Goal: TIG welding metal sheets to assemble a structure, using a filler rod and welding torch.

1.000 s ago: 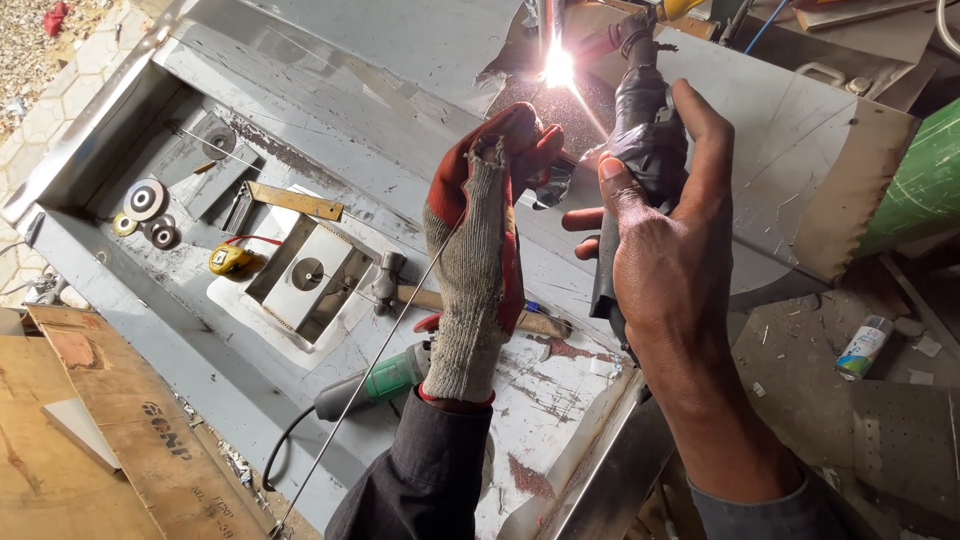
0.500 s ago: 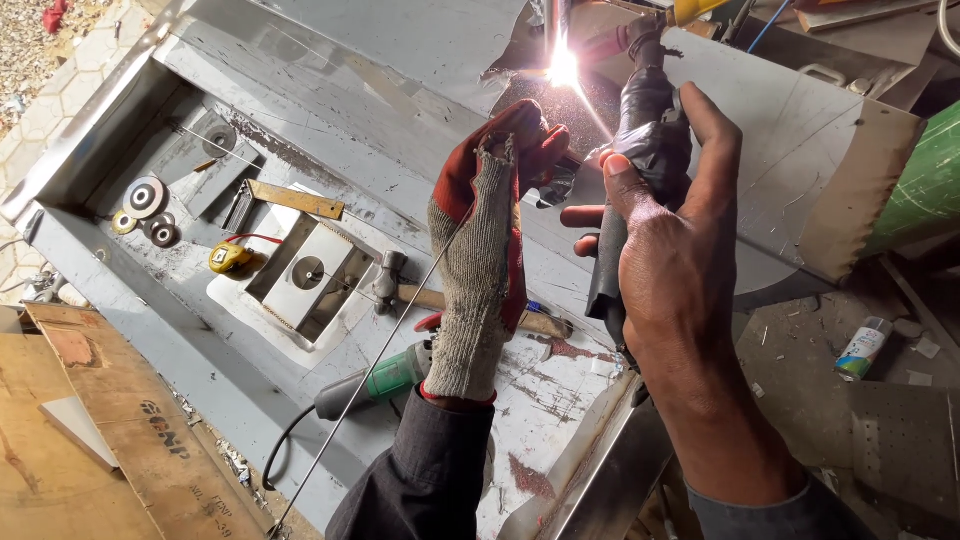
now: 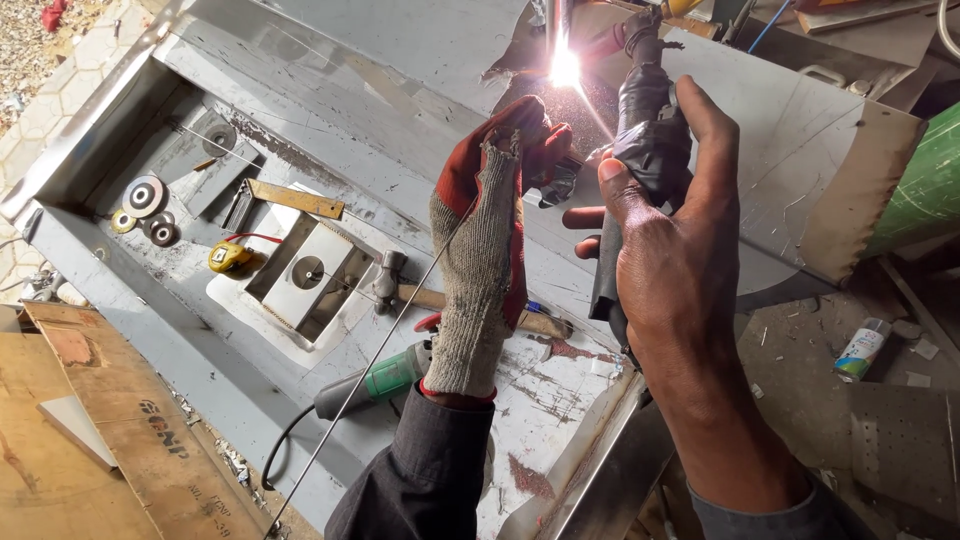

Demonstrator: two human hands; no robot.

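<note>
We find welding under way: an arc [image 3: 565,68] burns bright at the top of the view, where an upright metal tube [image 3: 558,18] meets the grey sheet-metal panel [image 3: 790,190]. The right hand [image 3: 665,250], bare, has its fingers clamped round the black taped torch [image 3: 645,130], whose head points at the glare. The left hand [image 3: 485,250], in a grey knit glove with red coating, has its fingers closed on a thin filler rod [image 3: 380,350]; the rod runs from the lower left up through the glove, its tip near the arc, though the last stretch is lost in the brightness. We judge the seam to be mid-run: the joint is hidden by the light, so we cannot tell what has been laid or what remains. On the steel bench [image 3: 200,330] below lie a hammer [image 3: 395,285], a green-bodied angle grinder [image 3: 375,385] with its cable, a yellow tape measure [image 3: 228,257], several grinding discs [image 3: 143,195], a brass-coloured square [image 3: 290,198] and an open square metal box [image 3: 305,275]. A cardboard sheet [image 3: 90,430] lies lower left, a spray can [image 3: 860,350] on the floor to the right, a green cylinder [image 3: 925,185] at the right edge. Nothing stands between the hands and the joint; the grinder and its cable lie under the left forearm and the trailing rod.
</note>
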